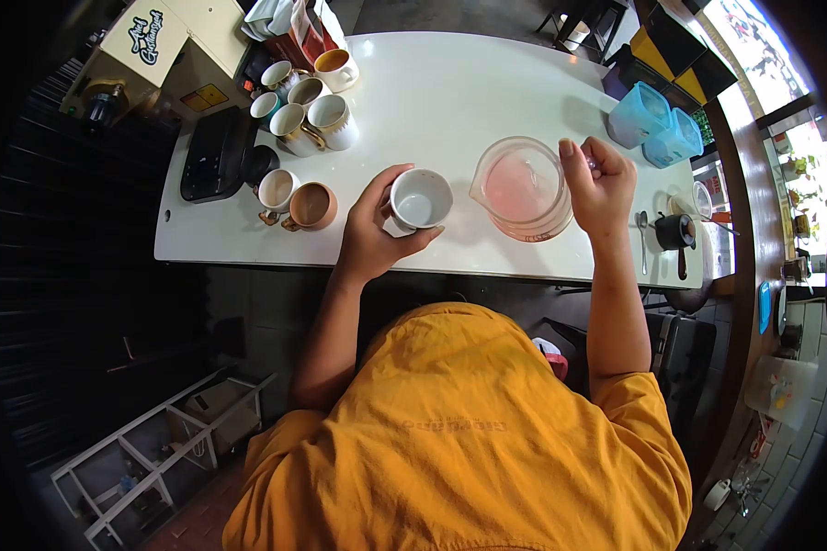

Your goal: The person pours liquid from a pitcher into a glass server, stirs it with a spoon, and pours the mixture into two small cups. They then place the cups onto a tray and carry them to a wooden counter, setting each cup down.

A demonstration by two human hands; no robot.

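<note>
My left hand (375,230) is wrapped round a white cup (421,198) near the front edge of the white table (432,101). The cup's mouth faces up, and its inside looks white. To the right, my right hand (599,188) grips the handle of a clear glass pitcher (524,188) that holds pale pink liquid. The pitcher's spout points left toward the cup, with a gap between the two. Left of my left hand stand a brown mug (312,206) and a white mug (278,190), close together.
Several mugs (333,122) cluster at the back left, beside a black scale-like device (216,154). Blue containers (640,115) stand at the back right. A spoon (643,243) and a small black pot (674,231) lie near the right edge.
</note>
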